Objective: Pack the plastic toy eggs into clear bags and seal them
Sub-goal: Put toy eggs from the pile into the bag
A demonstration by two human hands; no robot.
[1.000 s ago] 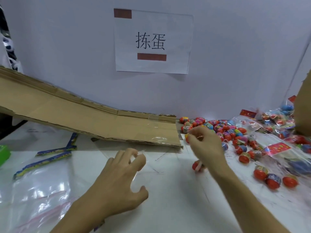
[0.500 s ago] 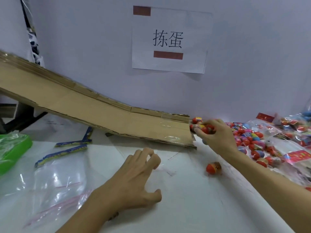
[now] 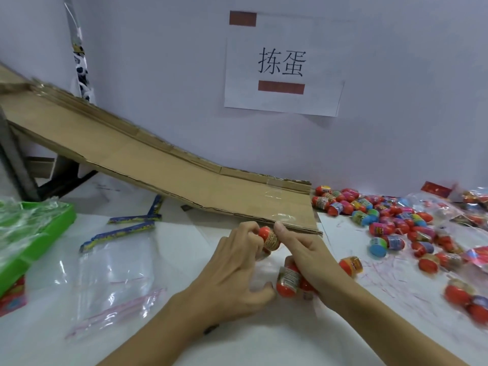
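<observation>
White table [image 3: 163, 339], strewn with loose toy eggs [image 3: 383, 220] at right, empty clear bags [image 3: 113, 281] at left, green tray [image 3: 34, 233] at the edge, cardboard ramp [image 3: 158, 175] sloping down from behind.

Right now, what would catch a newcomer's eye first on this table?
Probably the heap of bright toy eggs spread over the right side of the white table. In the middle, the left hand and right hand meet around an orange egg. Behind them a cardboard ramp slopes down from the left, under a paper sign on the wall.
</observation>
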